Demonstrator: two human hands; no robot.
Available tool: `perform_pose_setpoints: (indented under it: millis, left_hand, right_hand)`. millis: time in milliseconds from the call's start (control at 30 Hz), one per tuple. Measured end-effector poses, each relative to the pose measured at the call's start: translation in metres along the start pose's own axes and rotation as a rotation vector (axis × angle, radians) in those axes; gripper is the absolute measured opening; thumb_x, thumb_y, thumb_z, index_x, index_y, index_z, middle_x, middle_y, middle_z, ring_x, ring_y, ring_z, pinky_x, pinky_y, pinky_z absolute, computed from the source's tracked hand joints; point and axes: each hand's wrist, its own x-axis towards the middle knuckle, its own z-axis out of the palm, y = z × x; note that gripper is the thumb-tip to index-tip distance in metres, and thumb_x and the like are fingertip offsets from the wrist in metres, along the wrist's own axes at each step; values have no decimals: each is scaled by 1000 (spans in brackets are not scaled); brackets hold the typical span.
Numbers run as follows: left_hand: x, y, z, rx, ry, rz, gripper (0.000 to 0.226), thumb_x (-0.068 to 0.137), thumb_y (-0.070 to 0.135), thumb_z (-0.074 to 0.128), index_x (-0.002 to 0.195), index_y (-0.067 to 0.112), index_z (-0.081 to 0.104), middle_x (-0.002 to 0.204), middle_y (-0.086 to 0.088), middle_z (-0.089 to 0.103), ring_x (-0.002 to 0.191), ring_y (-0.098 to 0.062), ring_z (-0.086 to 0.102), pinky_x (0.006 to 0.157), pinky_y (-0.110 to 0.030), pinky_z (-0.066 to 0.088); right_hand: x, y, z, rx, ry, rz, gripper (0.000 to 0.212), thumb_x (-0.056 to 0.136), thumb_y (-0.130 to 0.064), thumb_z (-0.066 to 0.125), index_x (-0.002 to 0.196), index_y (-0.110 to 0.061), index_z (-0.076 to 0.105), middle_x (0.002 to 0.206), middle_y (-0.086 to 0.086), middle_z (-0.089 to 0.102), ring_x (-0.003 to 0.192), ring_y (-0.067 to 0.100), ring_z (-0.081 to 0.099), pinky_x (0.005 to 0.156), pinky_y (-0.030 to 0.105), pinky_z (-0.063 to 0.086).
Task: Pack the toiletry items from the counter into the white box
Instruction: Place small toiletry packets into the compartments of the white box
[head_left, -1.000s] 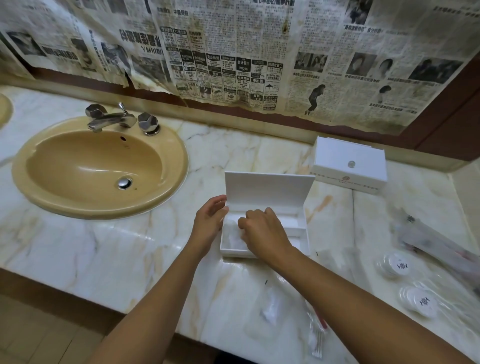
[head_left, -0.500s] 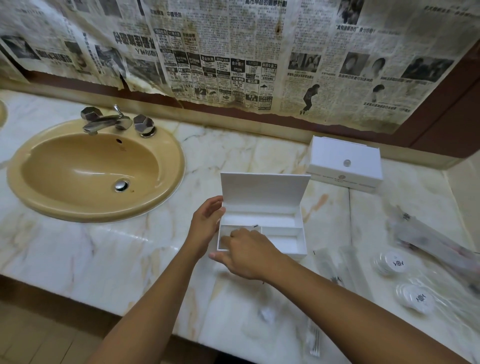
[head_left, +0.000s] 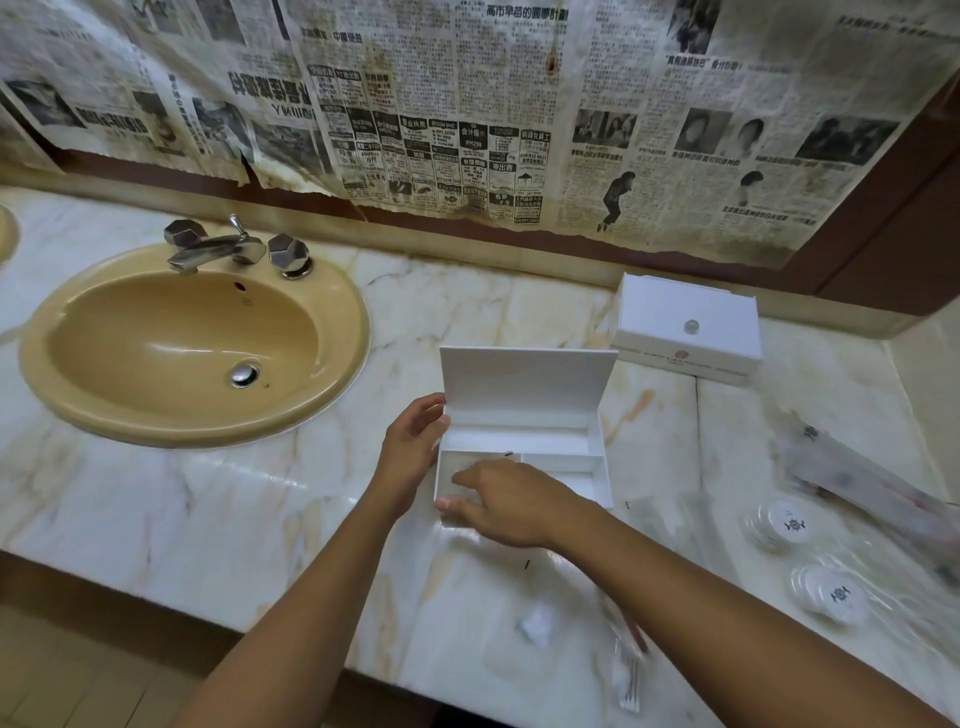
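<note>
Sink (head_left: 192, 343): a tan basin set in the marble counter (head_left: 156, 493), far left, with a chrome tap behind it; no part in the packing.
Left hand (head_left: 410, 452): rests against the left wall of the white box (head_left: 524, 441), fingers loosely curved along that side and holding nothing else; it looks to be steadying the box.
White box: lid standing open, near the counter's middle; dividers split the inside into a long back bay and front bays. The front left bay seems to hold a pale clear-wrapped item, though the wrap is hard to make out.
Right hand (head_left: 506, 501): low over the box's front left corner, palm down, fingers fairly straight and close together; thumb at the front wall. I cannot tell whether anything is pinched under it.
Closed box (head_left: 688, 325): second white box, lid shut, behind and to the right.
Round packets (head_left: 787, 525): two wrapped discs on the counter, far right, unpacked.
Long sachets (head_left: 857, 478): clear-wrapped, beside the discs, blurred.
Cotton buds (head_left: 626, 675): a wrapped bundle at the front edge.
Progress: early, by my reading; most toiletries lie outside the box.
</note>
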Motion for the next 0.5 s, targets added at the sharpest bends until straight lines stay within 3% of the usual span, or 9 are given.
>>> perform_pose_setpoints:
  millis: [33,100,167,233,500]
  left_hand:
    - [0,1,0,0,2,0,25,98,16,57,122,25,60,115,6,66,102,-10,65,75,-23,57]
    - [0,1,1,-7,9,-8,25,98,15,57,120,26,60,113,8,65,99,-8,65,75,-23,57]
    - [0,1,1,-9,12,-17,26,98,15,57,121,26,60,116,6,66,102,-12,65,80,-29,58]
    - [0,1,1,6,15,-19,27,99,16,56,124,24,59,117,6,66,103,-14,65,81,-30,57]
    - [-1,2,1,4,3,-2,26,99,15,55,123,23,59,113,9,66,99,-8,66,72,-21,57]
  right_hand:
    - [-3,-2,-3,-49,62,-14,41,96,-54,36,72,-24,48,84,0,55,89,24,51,72,32,37]
    - [-7,-4,-8,-235,206,-21,40,97,-47,38,86,-15,59,95,6,62,92,28,56,77,33,38]
    - [-7,-3,-8,-351,249,7,46,99,-46,36,102,-8,63,104,10,65,98,28,58,98,35,37]
    - [-7,-1,-6,-354,202,47,54,98,-52,33,109,-8,62,110,10,65,107,26,58,113,39,24]
    - [-3,5,18,-263,59,-16,71,94,-65,25,115,-5,57,115,13,63,117,21,54,120,43,0]
